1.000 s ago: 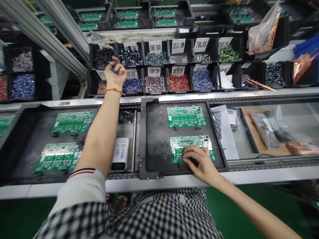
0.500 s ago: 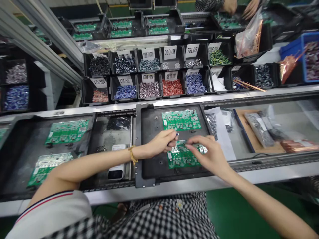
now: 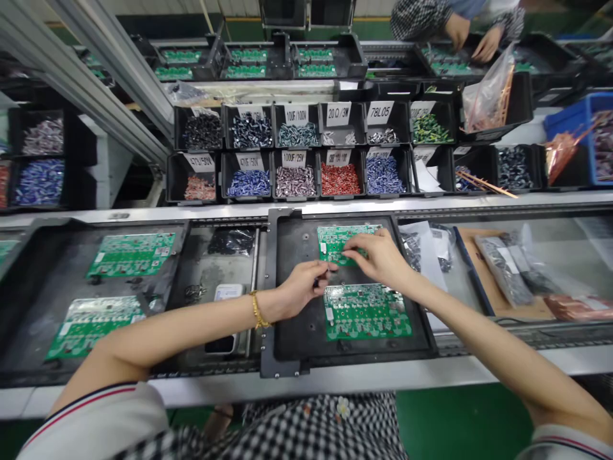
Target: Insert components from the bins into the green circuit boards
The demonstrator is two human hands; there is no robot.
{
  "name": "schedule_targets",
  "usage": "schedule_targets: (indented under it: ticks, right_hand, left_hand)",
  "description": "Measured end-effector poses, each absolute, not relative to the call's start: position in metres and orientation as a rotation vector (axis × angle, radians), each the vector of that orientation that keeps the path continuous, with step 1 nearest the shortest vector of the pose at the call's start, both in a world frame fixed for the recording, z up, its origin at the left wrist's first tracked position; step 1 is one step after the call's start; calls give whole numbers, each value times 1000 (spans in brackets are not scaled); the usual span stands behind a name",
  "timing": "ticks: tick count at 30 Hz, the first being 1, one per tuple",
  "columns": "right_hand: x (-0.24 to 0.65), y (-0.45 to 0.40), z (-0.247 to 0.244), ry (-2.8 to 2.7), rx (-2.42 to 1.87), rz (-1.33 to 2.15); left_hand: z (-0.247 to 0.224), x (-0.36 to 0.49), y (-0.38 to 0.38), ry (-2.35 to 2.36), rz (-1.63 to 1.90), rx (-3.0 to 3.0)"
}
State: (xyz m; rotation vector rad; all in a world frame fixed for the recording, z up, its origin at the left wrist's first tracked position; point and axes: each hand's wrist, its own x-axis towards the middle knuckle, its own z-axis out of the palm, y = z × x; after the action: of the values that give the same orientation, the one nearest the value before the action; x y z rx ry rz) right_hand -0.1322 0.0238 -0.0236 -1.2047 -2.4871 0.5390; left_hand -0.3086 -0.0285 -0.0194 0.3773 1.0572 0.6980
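Note:
Two green circuit boards lie flat in a black tray in front of me: an upper circuit board (image 3: pixel 330 237) and a lower circuit board (image 3: pixel 368 313). My left hand (image 3: pixel 302 289), with a gold bracelet at the wrist, is curled closed at the left of the gap between the boards. A small dark bluish electronic component shows between its fingers. Over the upper board, the fingertips of my right hand (image 3: pixel 378 257) are drawn together close to its surface. Whatever they pinch is too small or hidden to make out. The right hand covers part of the upper board.
Behind the tray (image 3: pixel 294 255) stand two rows of labelled black parts bins (image 3: pixel 293 182) holding small components. To the left, another tray (image 3: pixel 29 306) carries two boards. A white phone-like device (image 3: pixel 228 292) and bagged parts (image 3: pixel 502 268) flank my tray. A co-worker's hands (image 3: pixel 472 41) work across.
My right hand has moved from the lower board up to the upper one. My left hand has shifted left and slightly down, uncovering the lower board. The camera view has tilted up a little.

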Motion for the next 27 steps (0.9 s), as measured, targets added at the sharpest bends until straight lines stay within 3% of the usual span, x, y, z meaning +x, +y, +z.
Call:
schedule_targets:
  ticks: [8,16,27]
  right_hand:
    - [-140,44,-44,-2735,-1058,499]
    - [-137,37,-47,-2818,-958,179]
    - [-136,39,-54,-2797,-927,214]
  left_hand:
    - [-22,-303,-32,1058,693,153]
    - [-21,-301,-29,1058,681,66]
    - [-25,-296,-26,1008,703,59]
